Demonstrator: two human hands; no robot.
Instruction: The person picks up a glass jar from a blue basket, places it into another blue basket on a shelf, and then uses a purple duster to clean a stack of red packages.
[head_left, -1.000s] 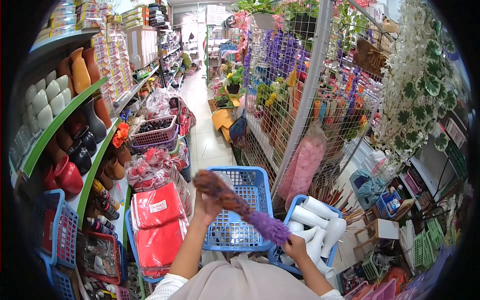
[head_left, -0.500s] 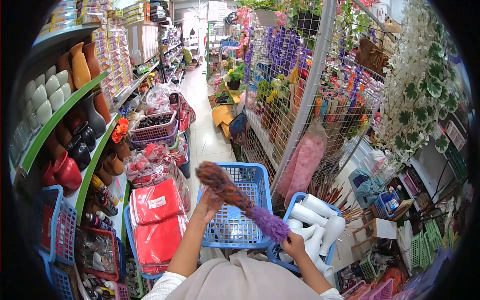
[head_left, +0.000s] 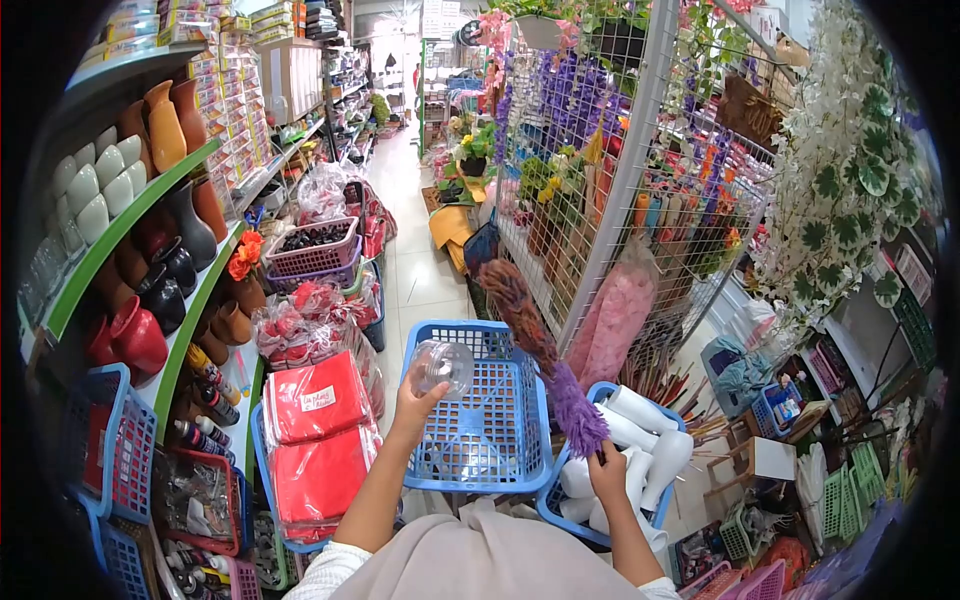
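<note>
My left hand [head_left: 420,398] is closed around a clear, rounded container [head_left: 447,368], held over the left side of a blue plastic basket [head_left: 412,455]. Whether the container is glass or plastic does not show. In my right hand [head_left: 607,474] is the lower end of a fluffy duster [head_left: 545,360], purple near the hand and mottled brown towards the tip. It slants up and to the left, apart from the container, across the blue basket's right edge. White vases [head_left: 665,465] lie in another blue basket [head_left: 545,505] beside my right hand.
Packs of red cloth [head_left: 320,400] in clear wrap lie left of the basket. Shelves with vases [head_left: 140,335] line the left. A wire grid rack [head_left: 625,150] with artificial flowers rises at the right. A tiled aisle [head_left: 415,285] runs ahead.
The duster has swung right and more upright, away from my left hand. The clear container, mostly hidden behind it before, now shows in my left hand.
</note>
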